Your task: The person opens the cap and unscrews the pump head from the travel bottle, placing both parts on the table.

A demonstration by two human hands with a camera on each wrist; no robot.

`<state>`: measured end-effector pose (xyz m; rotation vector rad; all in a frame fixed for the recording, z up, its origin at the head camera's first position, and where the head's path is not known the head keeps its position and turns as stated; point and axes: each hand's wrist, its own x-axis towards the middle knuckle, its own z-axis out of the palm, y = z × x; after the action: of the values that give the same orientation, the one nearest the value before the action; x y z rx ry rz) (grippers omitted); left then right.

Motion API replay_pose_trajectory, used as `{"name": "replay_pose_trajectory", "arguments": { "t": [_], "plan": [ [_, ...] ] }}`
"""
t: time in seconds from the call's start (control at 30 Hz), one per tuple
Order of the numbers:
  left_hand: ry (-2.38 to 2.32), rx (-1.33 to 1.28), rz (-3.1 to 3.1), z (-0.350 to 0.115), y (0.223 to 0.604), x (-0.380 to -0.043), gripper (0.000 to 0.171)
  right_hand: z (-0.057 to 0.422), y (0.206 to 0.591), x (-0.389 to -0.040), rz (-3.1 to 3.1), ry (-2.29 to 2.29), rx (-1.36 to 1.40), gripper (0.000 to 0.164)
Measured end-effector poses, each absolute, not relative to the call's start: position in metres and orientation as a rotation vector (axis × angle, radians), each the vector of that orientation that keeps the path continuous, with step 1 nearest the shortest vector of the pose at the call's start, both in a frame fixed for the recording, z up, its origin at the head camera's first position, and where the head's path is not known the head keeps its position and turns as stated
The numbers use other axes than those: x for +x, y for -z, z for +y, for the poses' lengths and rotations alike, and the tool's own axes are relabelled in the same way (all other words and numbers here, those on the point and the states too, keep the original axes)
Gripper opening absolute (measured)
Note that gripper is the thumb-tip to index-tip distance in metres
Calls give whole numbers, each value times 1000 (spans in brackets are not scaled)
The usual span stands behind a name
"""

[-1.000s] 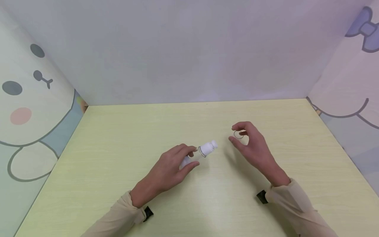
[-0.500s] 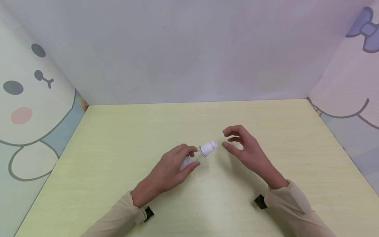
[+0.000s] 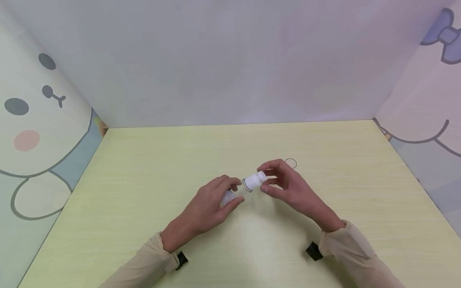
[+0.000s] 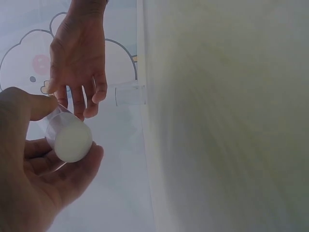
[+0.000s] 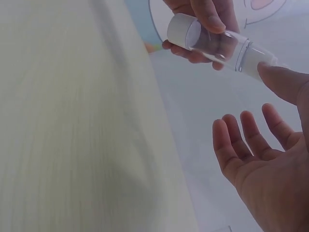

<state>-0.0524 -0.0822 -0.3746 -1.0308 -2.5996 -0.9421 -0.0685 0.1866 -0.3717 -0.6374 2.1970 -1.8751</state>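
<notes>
My left hand [image 3: 207,206] holds a clear pump bottle [image 3: 253,181] around its middle, tilted above the table. Its white pump end points toward my right hand [image 3: 295,190]. The white base of the bottle [image 4: 72,141] faces the left wrist camera. My right hand is at the pump end, fingers spread and loosely bent; in the right wrist view its thumb [image 5: 285,82] overlaps the white pump top, and whether it touches cannot be told. A clear cap [image 3: 291,163] stands on the table just behind the right hand; its see-through wall [image 4: 129,95] shows in the left wrist view.
Pale wood-grain table [image 3: 151,168] lies under both hands. A plain light wall [image 3: 230,64] rises at its back edge. Side panels with cartoon prints [image 3: 32,120] stand left and right.
My right hand, earlier around the clear cap, has moved left and nearer to the bottle's pump end, leaving the cap on the table. My left hand and the bottle have hardly moved.
</notes>
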Motion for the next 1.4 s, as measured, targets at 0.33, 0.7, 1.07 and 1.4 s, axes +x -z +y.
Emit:
{"name": "replay_pose_trajectory", "arguments": {
  "t": [0.33, 0.7, 1.07, 1.4],
  "plan": [
    [950, -1064, -2557, -82, 375, -51, 36, 178, 372, -61, 2043, 1894, -618, 38],
    [943, -1078, -2555, -80, 376, -51, 37, 167, 374, -52, 1925, 2041, -636, 31],
    [886, -1057, -2487, -78, 376, -48, 38, 157, 374, -45, 1892, 2115, -585, 29],
    [964, -1028, -2410, -76, 377, -47, 42, 151, 371, -38, 1999, 2194, -593, 33]
  ]
}}
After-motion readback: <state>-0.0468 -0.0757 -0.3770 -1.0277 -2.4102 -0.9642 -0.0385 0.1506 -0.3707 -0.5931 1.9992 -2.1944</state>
